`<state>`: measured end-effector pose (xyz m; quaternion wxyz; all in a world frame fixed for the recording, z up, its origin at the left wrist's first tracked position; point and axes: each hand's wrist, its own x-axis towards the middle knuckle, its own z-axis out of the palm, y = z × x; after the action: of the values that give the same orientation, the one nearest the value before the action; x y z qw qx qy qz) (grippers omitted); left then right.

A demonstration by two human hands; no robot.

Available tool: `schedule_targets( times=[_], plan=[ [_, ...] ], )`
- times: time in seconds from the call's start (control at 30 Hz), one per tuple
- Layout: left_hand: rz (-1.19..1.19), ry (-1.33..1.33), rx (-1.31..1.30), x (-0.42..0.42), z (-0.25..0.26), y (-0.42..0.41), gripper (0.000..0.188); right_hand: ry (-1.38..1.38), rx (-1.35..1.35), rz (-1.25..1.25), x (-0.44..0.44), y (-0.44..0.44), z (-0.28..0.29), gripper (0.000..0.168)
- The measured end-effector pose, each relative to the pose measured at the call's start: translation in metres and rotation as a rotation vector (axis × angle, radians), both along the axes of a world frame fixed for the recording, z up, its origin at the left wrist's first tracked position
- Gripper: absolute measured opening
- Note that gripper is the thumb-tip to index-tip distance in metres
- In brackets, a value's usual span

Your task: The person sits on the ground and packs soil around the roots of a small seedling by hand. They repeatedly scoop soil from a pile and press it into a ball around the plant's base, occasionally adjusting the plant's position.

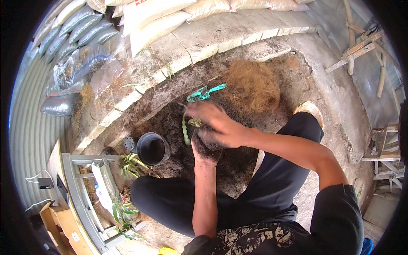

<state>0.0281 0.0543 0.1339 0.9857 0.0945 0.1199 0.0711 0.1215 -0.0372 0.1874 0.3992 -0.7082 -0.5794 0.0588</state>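
My left hand (205, 148), coated in dark soil, is cupped around a dark clump of soil or roots. Over it, my right hand (213, 121) is blurred by motion; whether its fingers grip anything is unclear. A green, wavy-edged succulent leaf (185, 130) and a small pale-green leafy piece (195, 122) show beside the hands. Just beyond my right hand lies a turquoise hand trowel (205, 93), dirty with soil. Loose dark potting soil (175, 149) spreads on the ground under the hands. A mound of brown coconut fibre (251, 86) lies to the upper right.
An empty black plastic pot (153, 149) stands left of the soil, beside a smaller pot (130, 144) on its side. Uprooted-looking plants (132, 165) lie near my knee. A metal frame (92, 204) is at left. Stacked sacks (159, 25) and a concrete ledge (204, 47) run behind.
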Motion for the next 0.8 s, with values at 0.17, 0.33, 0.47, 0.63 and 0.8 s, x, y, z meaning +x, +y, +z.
schedule_targets(
  times=[0.17, 0.33, 0.47, 0.63, 0.8],
  plan=[
    [-0.053, 0.17, 0.13, 0.002, 0.017, -0.003, 0.04, 1.249, 0.129, -0.444, 0.019, 0.007, -0.026, 0.069],
    [0.148, 0.319, 0.101, 0.008, 0.014, -0.011, 0.051, 1.949, -0.116, -0.116, 0.001, -0.01, -0.034, 0.035],
    [0.338, 0.217, 0.104, 0.003, 0.003, -0.015, 0.056, 2.113, -0.07, -0.261, -0.01, -0.007, -0.029, 0.02],
    [0.483, 0.329, 0.141, 0.005, 0.008, -0.017, 0.057, 2.085, 0.053, -0.301, -0.017, -0.007, -0.04, 0.021],
    [0.537, 0.354, 0.189, 0.001, 0.006, -0.007, 0.056, 2.239, 0.091, -0.296, -0.015, -0.005, -0.037, 0.025]
  ],
)
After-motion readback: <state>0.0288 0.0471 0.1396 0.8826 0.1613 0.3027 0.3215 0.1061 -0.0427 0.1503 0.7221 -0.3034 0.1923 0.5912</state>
